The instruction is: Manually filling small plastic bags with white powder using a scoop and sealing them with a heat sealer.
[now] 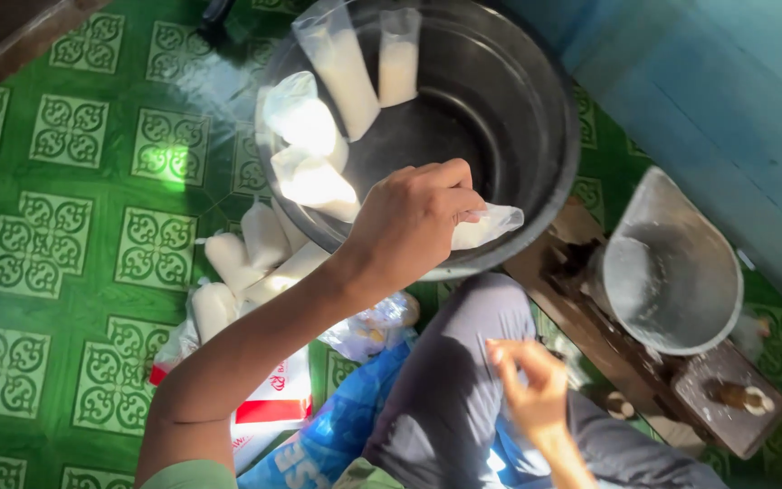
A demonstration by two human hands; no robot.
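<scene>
The left hand [414, 217] reaches over the basin's [536, 118] near rim, fingers [463, 204] pinched on a white-filled bag [491, 225] that lies across that rim. The right hand [531, 385] hovers above the lap, fingers loosely curled, holding nothing I can make out. Four filled bags [319, 118] lean on the basin's far wall; its right half is bare. About four more bags [246, 258] lie on the green floor [65, 226]. A scale pan [672, 263] sits right.

Four clear plastic bags of white powder [328, 109] leaning inside the dark basin. One more bag [486, 226] on its near rim, gripped by the left hand [409, 222]. Several filled bags [246, 258] piled on the green floor. Beside them, a red-and-white packet [273, 398] and a blue printed sack [337, 435].
</scene>
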